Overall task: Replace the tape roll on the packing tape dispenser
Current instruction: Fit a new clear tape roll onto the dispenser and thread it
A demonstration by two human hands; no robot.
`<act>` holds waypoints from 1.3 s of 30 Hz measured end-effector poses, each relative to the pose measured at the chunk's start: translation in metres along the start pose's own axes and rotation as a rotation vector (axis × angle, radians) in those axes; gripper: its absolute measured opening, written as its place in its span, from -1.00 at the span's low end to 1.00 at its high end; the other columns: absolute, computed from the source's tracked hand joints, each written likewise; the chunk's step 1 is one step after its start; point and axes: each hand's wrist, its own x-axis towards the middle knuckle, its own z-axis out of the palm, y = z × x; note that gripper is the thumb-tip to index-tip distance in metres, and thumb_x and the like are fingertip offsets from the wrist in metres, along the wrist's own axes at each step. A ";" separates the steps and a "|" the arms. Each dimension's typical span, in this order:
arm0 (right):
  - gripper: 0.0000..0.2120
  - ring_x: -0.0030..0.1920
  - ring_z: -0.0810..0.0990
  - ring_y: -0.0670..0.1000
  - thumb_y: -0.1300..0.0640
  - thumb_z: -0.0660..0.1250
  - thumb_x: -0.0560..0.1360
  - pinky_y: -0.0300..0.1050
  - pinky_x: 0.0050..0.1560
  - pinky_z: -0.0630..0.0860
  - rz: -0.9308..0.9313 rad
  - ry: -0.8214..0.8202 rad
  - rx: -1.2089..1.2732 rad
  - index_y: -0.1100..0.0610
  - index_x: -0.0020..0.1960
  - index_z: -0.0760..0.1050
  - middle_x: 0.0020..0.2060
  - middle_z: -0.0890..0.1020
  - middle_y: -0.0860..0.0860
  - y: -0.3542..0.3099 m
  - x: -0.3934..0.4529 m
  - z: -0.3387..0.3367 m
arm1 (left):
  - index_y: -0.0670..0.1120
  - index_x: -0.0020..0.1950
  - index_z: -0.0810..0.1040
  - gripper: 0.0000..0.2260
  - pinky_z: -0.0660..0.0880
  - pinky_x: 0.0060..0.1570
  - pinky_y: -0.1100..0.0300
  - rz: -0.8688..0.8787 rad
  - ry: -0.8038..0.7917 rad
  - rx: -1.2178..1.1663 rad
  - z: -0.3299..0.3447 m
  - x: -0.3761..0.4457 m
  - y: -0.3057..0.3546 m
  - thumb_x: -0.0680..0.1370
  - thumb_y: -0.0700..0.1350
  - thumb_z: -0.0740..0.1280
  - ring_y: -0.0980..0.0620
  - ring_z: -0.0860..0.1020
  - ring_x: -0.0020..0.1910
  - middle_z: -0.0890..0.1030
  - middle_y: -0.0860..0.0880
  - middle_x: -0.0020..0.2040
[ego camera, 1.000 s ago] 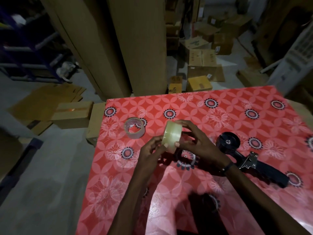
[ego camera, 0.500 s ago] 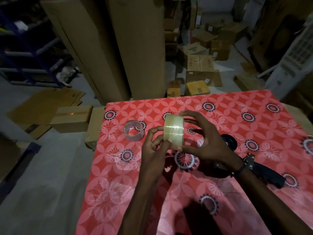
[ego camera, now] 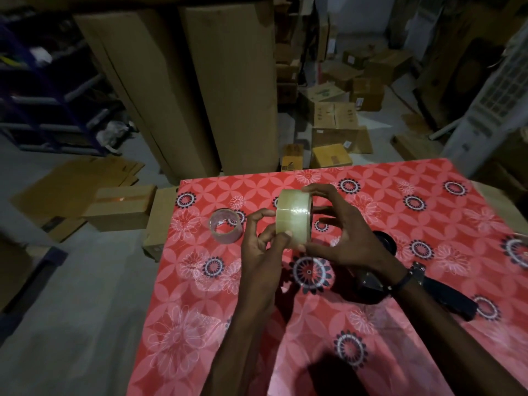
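Note:
A full roll of clear tape (ego camera: 293,218) is held on edge above the red flowered table (ego camera: 400,352). My right hand (ego camera: 340,241) grips it from the right, fingers over the top and thumb beneath. My left hand (ego camera: 261,247) touches the roll's lower front face with thumb and fingertips. The black tape dispenser (ego camera: 445,292) lies on the table behind my right wrist, its wheel end partly hidden. A nearly spent clear tape roll (ego camera: 225,229) lies flat on the table to the left.
Tall cardboard sheets (ego camera: 205,90) stand beyond the table's far edge. Several cardboard boxes (ego camera: 334,138) litter the floor behind. A closed box (ego camera: 123,207) sits on the floor left of the table. Dark shelving (ego camera: 43,90) is at the far left.
Both hands have lifted the full roll a little and turned it, so its outer face shows more squarely. My left fingers have shifted to the roll's lower front.

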 end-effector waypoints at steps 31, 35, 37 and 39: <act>-0.09 0.53 0.52 0.02 0.01 0.71 0.34 0.21 0.39 0.59 0.062 0.081 -0.044 -0.01 0.58 0.36 0.56 0.45 -0.07 0.020 0.014 0.002 | -0.05 0.18 0.46 -0.77 0.55 -0.18 0.34 0.012 0.008 0.062 0.007 0.037 -0.008 0.65 -0.36 0.28 0.14 0.63 -0.26 0.68 -0.04 -0.22; -0.09 0.44 0.60 0.05 -0.09 0.66 0.34 0.21 0.34 0.63 0.093 0.083 -0.011 -0.02 0.58 0.33 0.55 0.47 -0.09 0.020 0.012 0.001 | -0.07 0.15 0.45 -0.77 0.56 -0.14 0.39 0.029 -0.027 0.059 0.007 0.033 -0.008 0.65 -0.38 0.27 0.13 0.70 -0.26 0.72 -0.08 -0.24; -0.12 0.48 0.57 0.02 0.04 0.69 0.33 0.21 0.39 0.60 0.072 0.082 -0.026 0.00 0.56 0.36 0.55 0.47 -0.07 0.020 0.010 0.002 | -0.08 0.15 0.45 -0.79 0.56 -0.17 0.37 0.026 -0.024 0.057 0.007 0.033 -0.007 0.66 -0.37 0.27 0.15 0.66 -0.30 0.71 0.01 -0.26; -0.13 0.53 0.52 0.01 0.11 0.69 0.32 0.21 0.41 0.58 0.045 0.081 -0.048 -0.01 0.53 0.38 0.56 0.46 -0.04 0.021 0.010 0.003 | -0.05 0.13 0.47 -0.79 0.55 -0.20 0.34 0.027 -0.005 0.058 0.006 0.034 -0.007 0.65 -0.37 0.28 0.14 0.63 -0.29 0.70 0.01 -0.23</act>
